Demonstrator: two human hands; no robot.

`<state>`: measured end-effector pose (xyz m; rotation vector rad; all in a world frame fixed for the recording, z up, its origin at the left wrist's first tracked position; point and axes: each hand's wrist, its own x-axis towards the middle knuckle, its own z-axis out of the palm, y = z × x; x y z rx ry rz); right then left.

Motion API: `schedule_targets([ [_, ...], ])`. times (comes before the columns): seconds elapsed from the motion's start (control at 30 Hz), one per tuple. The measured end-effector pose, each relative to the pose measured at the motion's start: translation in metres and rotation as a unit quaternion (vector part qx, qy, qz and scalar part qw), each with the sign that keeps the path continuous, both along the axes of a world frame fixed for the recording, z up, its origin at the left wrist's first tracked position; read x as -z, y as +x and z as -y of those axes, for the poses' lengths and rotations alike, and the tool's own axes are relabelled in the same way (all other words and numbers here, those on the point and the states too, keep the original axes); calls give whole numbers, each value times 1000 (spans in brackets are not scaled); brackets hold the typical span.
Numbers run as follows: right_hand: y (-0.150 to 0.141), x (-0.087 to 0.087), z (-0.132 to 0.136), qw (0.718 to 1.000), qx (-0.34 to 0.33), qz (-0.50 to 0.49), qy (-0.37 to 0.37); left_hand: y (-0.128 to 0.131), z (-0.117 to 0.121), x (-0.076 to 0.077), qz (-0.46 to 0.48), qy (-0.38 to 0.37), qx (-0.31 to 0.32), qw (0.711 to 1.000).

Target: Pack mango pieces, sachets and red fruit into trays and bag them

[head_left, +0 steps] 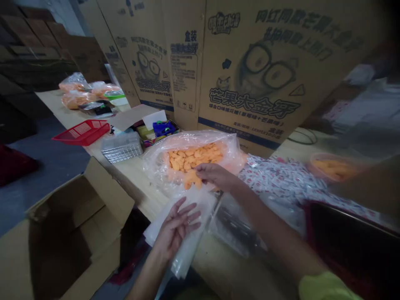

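My left hand [177,229] is open, palm up with fingers spread, above a stack of clear flat plastic bags [204,204] at the table's near edge. Nothing lies in its palm. My right hand [214,175] is closed, its fingertips pinching a small orange piece [193,179] at the near side of a large clear plastic bag [156,156]. Inside that open bag lies a heap of orange pieces [193,157]. What exactly the pieces are, I cannot make out.
Many small white packets [275,177] spread to the right, near a bowl of orange pieces [334,166]. Tall cardboard boxes [187,83] wall the back. Clear plastic trays [121,146] and a red basket [83,132] stand left. An open carton [106,196] sits below the left edge.
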<state>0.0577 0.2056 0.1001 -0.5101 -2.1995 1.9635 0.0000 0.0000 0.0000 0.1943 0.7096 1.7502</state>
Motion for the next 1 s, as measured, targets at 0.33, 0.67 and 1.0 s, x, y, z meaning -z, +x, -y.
schedule_targets([
  [0.33, 19, 42, 22, 974, 168, 62, 137, 13, -12, -1, 10, 21, -57, 998],
  [0.67, 54, 23, 58, 975, -71, 128, 168, 23, -19, 10, 84, -38, -85, 992],
  [1.0, 42, 21, 44, 966, 248, 24, 64, 31, -11, 9, -26, -68, -37, 997],
])
